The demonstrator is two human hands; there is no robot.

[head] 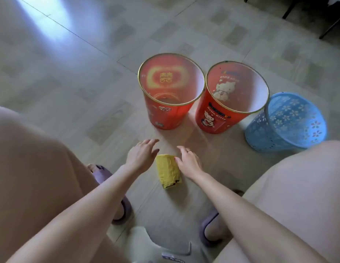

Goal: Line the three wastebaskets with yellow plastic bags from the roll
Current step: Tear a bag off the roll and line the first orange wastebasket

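Three wastebaskets stand in a row on the tiled floor: a red one with a gold emblem (165, 114), a red one with a cartoon cat (214, 120) and a blue perforated one (285, 126) at the right. None shows a bag inside. A yellow roll of plastic bags (168, 170) lies on the floor in front of them. My left hand (141, 155) hovers just left of the roll, fingers spread. My right hand (188, 161) is just right of the roll, fingers apart, thumb tip near or touching its upper edge. Neither hand holds anything.
My knees fill the lower left and lower right. My feet in purple slippers (209, 230) rest on the floor either side of a white stool edge (146, 242). Dark chair legs (328, 27) stand at the top right.
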